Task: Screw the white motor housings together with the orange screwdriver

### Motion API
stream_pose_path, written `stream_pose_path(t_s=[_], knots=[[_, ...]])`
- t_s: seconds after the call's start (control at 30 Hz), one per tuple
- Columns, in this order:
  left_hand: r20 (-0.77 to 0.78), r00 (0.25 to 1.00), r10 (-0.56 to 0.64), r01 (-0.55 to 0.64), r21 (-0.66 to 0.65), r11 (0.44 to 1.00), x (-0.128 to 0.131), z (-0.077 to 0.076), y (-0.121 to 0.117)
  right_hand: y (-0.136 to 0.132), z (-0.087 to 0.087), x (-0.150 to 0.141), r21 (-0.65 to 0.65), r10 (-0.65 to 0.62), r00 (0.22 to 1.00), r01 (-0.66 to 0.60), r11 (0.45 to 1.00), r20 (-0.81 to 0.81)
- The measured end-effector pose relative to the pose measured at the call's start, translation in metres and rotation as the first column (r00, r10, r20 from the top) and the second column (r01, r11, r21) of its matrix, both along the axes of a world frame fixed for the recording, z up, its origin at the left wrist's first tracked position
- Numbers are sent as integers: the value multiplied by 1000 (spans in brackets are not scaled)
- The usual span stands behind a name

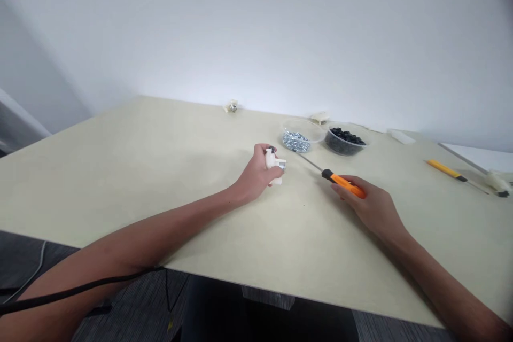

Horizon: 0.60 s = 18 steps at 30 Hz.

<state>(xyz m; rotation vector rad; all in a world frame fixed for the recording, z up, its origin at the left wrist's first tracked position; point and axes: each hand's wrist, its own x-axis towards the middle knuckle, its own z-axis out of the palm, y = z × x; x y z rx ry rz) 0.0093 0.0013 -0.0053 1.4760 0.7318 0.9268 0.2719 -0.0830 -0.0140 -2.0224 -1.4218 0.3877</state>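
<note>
The left hand is closed around a white plastic part with a metal piece at one end, while the right hand grips an orange-handled screwdriver, its shaft aimed toward that part (no lettering is legible on either). Just past the left hand sit a clear bowl of silver fasteners and a dark bowl of black pieces; a yellow-handled screwdriver lies beyond the right hand.
</note>
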Motion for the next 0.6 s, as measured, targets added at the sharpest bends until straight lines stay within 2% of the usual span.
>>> stream_pose_path(t_s=[0.13,0.33,0.4,0.47,0.53,0.57,0.6], knots=[[-36,998,-55,55,-14,998,1,0,-5,3,-7,0,-58,80,989,-74,996,121],[-55,993,-107,108,8,994,3,-3,-9,9,-23,4,3,234,925,-246,969,299],[-62,991,-120,121,11,993,4,-3,-11,6,-23,0,33,211,903,-241,970,373],[-28,992,-126,126,0,992,6,-2,-13,0,-16,-12,141,141,887,-223,964,440],[68,988,-138,140,-20,990,8,-2,-15,-6,-4,-34,272,136,913,-253,929,385],[125,982,-142,147,-25,989,10,-2,-16,-9,3,-47,269,227,936,-300,915,270],[177,974,-139,145,-25,989,11,-3,-16,-10,10,-61,237,349,933,-360,902,88]])
